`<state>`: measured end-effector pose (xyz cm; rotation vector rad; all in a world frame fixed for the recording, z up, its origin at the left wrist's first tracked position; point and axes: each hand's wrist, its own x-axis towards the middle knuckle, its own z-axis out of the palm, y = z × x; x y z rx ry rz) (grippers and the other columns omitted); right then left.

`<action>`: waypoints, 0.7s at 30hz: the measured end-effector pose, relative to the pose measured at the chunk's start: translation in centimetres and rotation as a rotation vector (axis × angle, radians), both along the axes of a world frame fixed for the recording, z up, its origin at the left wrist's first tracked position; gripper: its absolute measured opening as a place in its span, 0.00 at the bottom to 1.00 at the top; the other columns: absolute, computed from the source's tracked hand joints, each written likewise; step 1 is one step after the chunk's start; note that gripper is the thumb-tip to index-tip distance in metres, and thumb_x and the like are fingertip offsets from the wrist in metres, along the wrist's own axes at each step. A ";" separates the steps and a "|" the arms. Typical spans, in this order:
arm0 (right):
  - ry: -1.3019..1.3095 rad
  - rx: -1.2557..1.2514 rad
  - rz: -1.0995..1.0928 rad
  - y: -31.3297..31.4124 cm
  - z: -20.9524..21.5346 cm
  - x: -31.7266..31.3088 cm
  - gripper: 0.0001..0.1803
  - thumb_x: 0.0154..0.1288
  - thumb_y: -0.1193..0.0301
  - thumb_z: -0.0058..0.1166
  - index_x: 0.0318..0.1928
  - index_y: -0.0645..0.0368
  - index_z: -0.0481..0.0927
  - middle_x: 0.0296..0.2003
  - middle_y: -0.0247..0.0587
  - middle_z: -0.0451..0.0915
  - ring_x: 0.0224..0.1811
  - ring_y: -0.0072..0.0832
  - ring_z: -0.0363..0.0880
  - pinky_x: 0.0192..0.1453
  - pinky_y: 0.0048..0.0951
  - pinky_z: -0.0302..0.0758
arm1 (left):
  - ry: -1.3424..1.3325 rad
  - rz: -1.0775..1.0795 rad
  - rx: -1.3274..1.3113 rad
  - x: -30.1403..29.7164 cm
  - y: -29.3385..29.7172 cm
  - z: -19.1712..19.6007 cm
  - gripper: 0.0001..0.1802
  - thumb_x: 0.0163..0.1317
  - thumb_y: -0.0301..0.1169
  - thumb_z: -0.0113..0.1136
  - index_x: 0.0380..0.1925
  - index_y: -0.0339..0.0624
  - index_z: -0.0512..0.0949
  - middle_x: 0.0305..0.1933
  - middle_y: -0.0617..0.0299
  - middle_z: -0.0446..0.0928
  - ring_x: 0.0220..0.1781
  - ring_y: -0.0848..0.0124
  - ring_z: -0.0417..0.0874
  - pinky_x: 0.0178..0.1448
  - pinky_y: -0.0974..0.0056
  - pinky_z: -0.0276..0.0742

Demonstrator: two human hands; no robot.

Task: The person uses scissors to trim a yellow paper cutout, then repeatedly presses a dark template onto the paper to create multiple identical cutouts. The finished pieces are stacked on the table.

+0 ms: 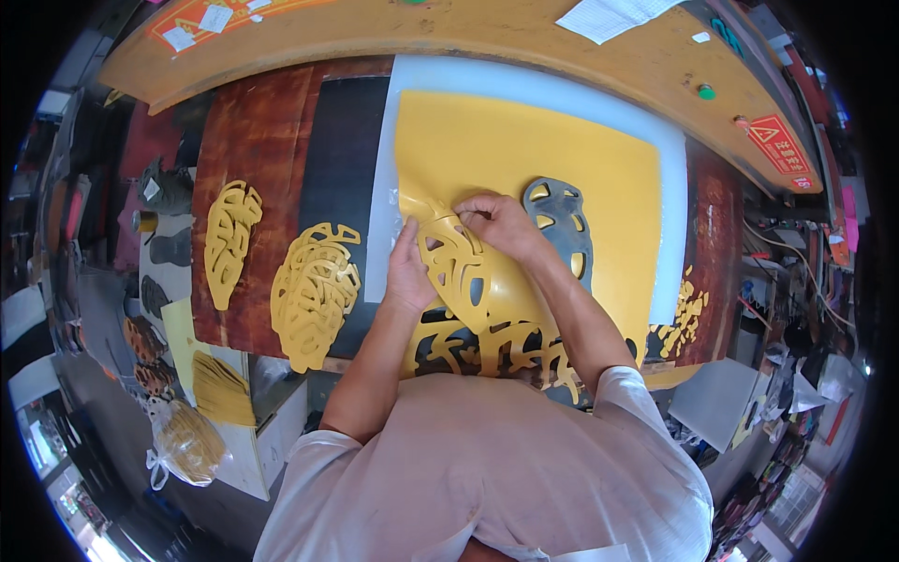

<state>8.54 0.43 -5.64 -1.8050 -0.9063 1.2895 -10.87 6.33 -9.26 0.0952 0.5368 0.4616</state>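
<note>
A large yellow sheet [599, 140] lies in front of me, its near left part lifted and bent. In that part is a yellow shoe-upper-shaped piece [451, 281] with many slots. My left hand [409, 270] grips the piece's left edge, thumb on top. Over its upper end my right hand [501, 225] is closed in a pinch; whatever is between those fingertips is too small to make out. Right of my right hand, a dark cutting die [567, 225] with oval openings rests on the sheet, partly behind my forearm. Cut-through yellow scrap [506, 347] hangs at the sheet's near edge.
Under the sheet is a white board [384, 178]. To the left are a stack of yellow cut pieces [316, 295] and a smaller pile of cut pieces [230, 239]. Small yellow offcuts [684, 318] lie at right. A wide orange machine beam [412, 33] spans the far side.
</note>
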 end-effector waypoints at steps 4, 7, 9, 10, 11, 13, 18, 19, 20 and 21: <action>-0.160 0.176 0.065 -0.3 -1.2 0.2 0.12 0.73 0.75 0.61 0.53 0.62 0.90 0.47 0.47 0.87 0.48 0.36 0.88 0.55 0.32 0.82 | 0.136 -0.036 0.033 1.0 0.5 1.3 0.25 0.77 0.49 0.63 0.61 0.41 0.79 0.53 0.56 0.85 0.51 0.63 0.88 0.53 0.54 0.87; -0.275 0.280 0.146 -0.7 -1.7 0.1 0.11 0.72 0.76 0.61 0.52 0.62 0.90 0.47 0.47 0.87 0.47 0.35 0.87 0.54 0.33 0.81 | 0.411 -0.016 0.105 3.3 0.9 2.8 0.22 0.73 0.41 0.70 0.57 0.39 0.80 0.50 0.56 0.84 0.46 0.65 0.88 0.44 0.56 0.86; -0.444 0.426 0.238 -1.0 -1.8 0.2 0.11 0.72 0.77 0.61 0.52 0.62 0.90 0.46 0.46 0.87 0.47 0.34 0.87 0.53 0.34 0.81 | 0.660 0.006 0.167 5.2 0.9 3.7 0.19 0.71 0.38 0.71 0.54 0.37 0.81 0.48 0.57 0.84 0.43 0.65 0.87 0.41 0.57 0.85; -0.385 0.419 0.218 -1.1 -1.9 0.3 0.10 0.72 0.76 0.61 0.51 0.62 0.90 0.46 0.46 0.87 0.46 0.35 0.87 0.52 0.34 0.81 | 0.814 0.013 0.197 6.0 0.8 3.9 0.18 0.71 0.38 0.71 0.52 0.37 0.81 0.47 0.58 0.85 0.41 0.66 0.87 0.40 0.57 0.84; -0.318 0.378 0.207 -1.1 -1.8 0.6 0.10 0.72 0.76 0.61 0.50 0.62 0.90 0.45 0.46 0.87 0.46 0.35 0.87 0.52 0.34 0.81 | 0.938 0.036 0.259 6.4 0.7 4.0 0.17 0.70 0.37 0.70 0.51 0.36 0.82 0.46 0.58 0.85 0.40 0.66 0.87 0.39 0.58 0.83; -0.202 0.281 0.199 -0.8 -1.7 1.3 0.10 0.72 0.76 0.62 0.50 0.61 0.89 0.44 0.43 0.87 0.45 0.34 0.86 0.52 0.33 0.80 | 0.844 0.140 0.127 6.5 0.5 3.7 0.17 0.72 0.36 0.68 0.54 0.39 0.81 0.47 0.57 0.85 0.42 0.64 0.87 0.44 0.54 0.86; -0.483 0.141 -0.013 3.2 -1.9 2.9 0.15 0.77 0.59 0.61 0.45 0.59 0.89 0.32 0.46 0.88 0.34 0.40 0.86 0.47 0.37 0.83 | 0.531 0.010 0.048 3.2 1.1 1.1 0.13 0.74 0.38 0.65 0.49 0.41 0.83 0.43 0.57 0.84 0.39 0.62 0.87 0.44 0.55 0.87; -0.641 0.146 -0.055 4.1 -2.2 3.0 0.18 0.78 0.56 0.60 0.43 0.59 0.89 0.30 0.48 0.88 0.33 0.42 0.86 0.46 0.40 0.83 | 0.420 -0.011 0.053 2.6 1.1 0.7 0.12 0.74 0.38 0.65 0.48 0.42 0.83 0.43 0.57 0.84 0.39 0.63 0.86 0.44 0.55 0.87; -0.719 0.109 -0.046 4.8 -2.5 2.8 0.21 0.78 0.53 0.59 0.41 0.59 0.88 0.31 0.50 0.88 0.34 0.45 0.87 0.45 0.43 0.84 | 0.371 -0.027 0.036 2.0 1.1 0.4 0.12 0.74 0.38 0.65 0.48 0.42 0.84 0.43 0.57 0.84 0.38 0.63 0.86 0.43 0.55 0.87; -0.801 0.079 -0.046 5.3 -2.8 2.5 0.23 0.78 0.50 0.58 0.39 0.59 0.88 0.31 0.52 0.88 0.34 0.48 0.87 0.45 0.46 0.84 | 0.260 -0.031 0.040 1.4 1.1 0.1 0.11 0.74 0.38 0.65 0.47 0.43 0.84 0.43 0.58 0.84 0.38 0.64 0.86 0.43 0.55 0.87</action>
